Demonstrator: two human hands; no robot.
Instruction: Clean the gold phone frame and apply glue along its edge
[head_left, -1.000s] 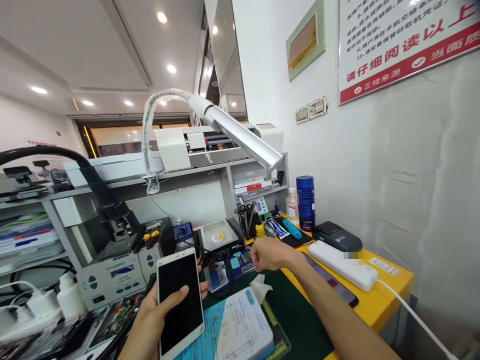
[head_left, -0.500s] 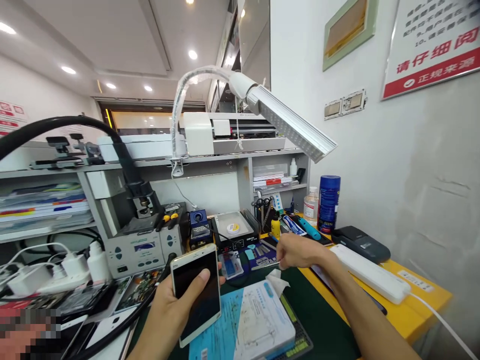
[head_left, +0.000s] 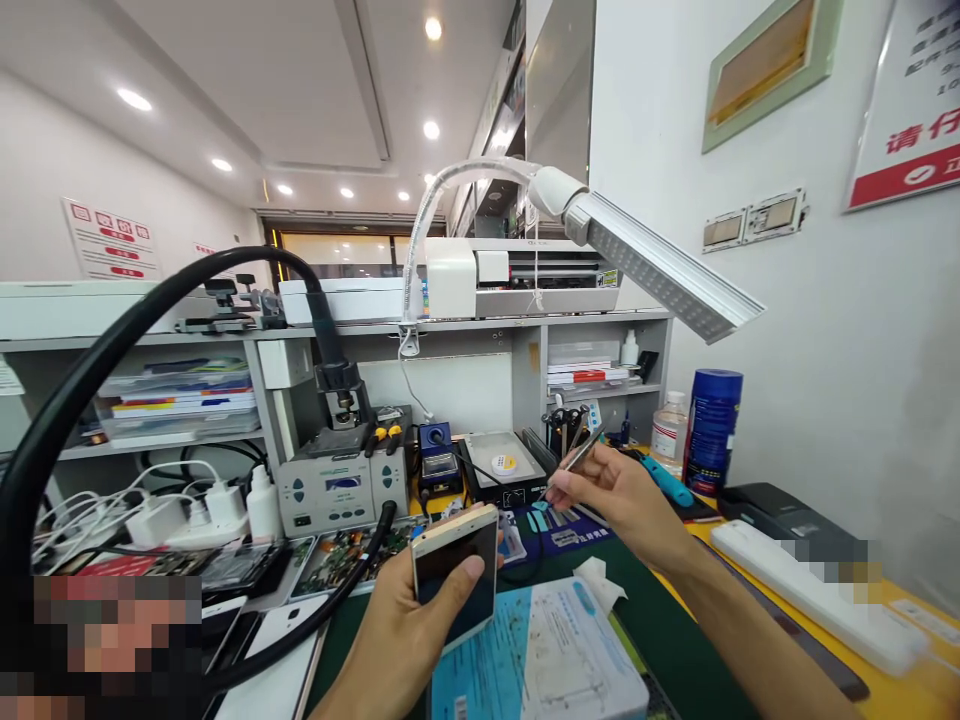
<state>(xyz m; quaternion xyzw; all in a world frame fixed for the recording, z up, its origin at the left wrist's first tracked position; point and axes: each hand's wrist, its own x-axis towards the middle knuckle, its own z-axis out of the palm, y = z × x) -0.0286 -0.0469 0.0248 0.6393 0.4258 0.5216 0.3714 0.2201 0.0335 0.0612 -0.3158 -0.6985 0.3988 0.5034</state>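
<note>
My left hand [head_left: 416, 620] is wrapped around a smartphone [head_left: 469, 575] with a pale gold edge and a dark screen, its thumb lying across the glass. The phone is tilted above a blue and white box [head_left: 540, 640]. Farther right, my right hand [head_left: 607, 490] pinches a slim silver tool [head_left: 583, 452], pen-like in shape; its tip points down and left, and its exact kind is unclear. Beneath that hand lies a dark blue mat [head_left: 574, 535] with small flat tools on it. A crumpled white tissue [head_left: 600, 580] rests at the box's far corner.
A grey rework station [head_left: 341, 490] and a blue-fronted soldering unit [head_left: 439, 465] stand at the back. A black hose [head_left: 150, 310] arches over the left side. The lamp [head_left: 660, 260] hangs overhead. A blue can [head_left: 712, 430] and white power strip [head_left: 810, 590] are right.
My right hand has lifted off the mat area with the slim silver tool now visible in it. The phone has tipped to a steeper angle. The whole view has swung left.
</note>
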